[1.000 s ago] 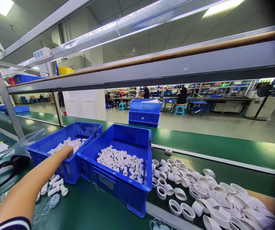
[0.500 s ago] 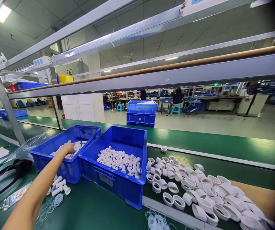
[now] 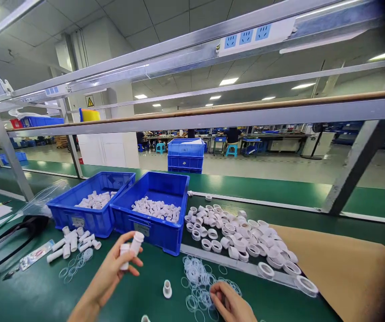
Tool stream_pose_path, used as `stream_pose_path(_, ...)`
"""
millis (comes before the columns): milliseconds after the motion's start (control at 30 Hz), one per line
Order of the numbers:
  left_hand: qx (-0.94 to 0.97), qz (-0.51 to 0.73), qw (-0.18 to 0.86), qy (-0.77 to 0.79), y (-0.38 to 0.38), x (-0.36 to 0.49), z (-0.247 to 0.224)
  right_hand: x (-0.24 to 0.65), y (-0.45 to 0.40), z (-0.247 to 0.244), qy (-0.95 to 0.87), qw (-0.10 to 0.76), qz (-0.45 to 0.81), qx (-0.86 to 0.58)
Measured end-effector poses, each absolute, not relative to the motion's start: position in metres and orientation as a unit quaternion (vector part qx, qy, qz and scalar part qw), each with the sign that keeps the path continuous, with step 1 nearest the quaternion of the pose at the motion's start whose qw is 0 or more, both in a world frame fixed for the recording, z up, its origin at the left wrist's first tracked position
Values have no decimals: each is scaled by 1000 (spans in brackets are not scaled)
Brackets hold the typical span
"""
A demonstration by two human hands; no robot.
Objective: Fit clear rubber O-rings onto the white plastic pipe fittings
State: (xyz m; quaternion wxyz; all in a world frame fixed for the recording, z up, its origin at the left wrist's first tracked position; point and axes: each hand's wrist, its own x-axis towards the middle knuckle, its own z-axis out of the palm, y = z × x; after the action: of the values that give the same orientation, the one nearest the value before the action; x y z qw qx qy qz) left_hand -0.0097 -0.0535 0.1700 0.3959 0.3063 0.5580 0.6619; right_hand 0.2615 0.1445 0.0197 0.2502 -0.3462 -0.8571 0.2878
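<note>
My left hand [image 3: 120,259] is raised above the green tabletop, in front of the blue bins. Its fingers are closed around two short white plastic pipe fittings [image 3: 136,243], one of which shows a flanged end. My right hand [image 3: 230,300] rests low at the edge of a heap of thin translucent rings [image 3: 197,275]. Its thumb and forefinger are pinched together among the rings; whatever lies between the fingertips is too small to make out. Between both hands, a single white flanged fitting [image 3: 167,289] stands on the table, with part of another [image 3: 145,318] at the bottom edge.
Two blue bins, left [image 3: 60,205] and right [image 3: 182,201], hold small white parts. White collars [image 3: 232,232] lie spread at right beside brown cardboard [image 3: 333,264]. More white fittings [image 3: 73,241], loose rings [image 3: 76,266] and a black strap [image 3: 34,226] occupy the left. Metal shelf rails cross above.
My left hand has come out of the left bin toward me and now holds two white fittings. My right hand has entered view at the ring heap. The camera view has shifted.
</note>
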Motion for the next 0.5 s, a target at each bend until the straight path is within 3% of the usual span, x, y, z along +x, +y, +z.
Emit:
stream_pose_path(300, 190, 728, 515, 410, -52, 80, 133, 265, 142, 22, -862, 241, 321, -310)
stream_pose_path(500, 162, 708, 591, 350, -42, 119, 121, 266, 138, 24, -864, 247, 311, -309)
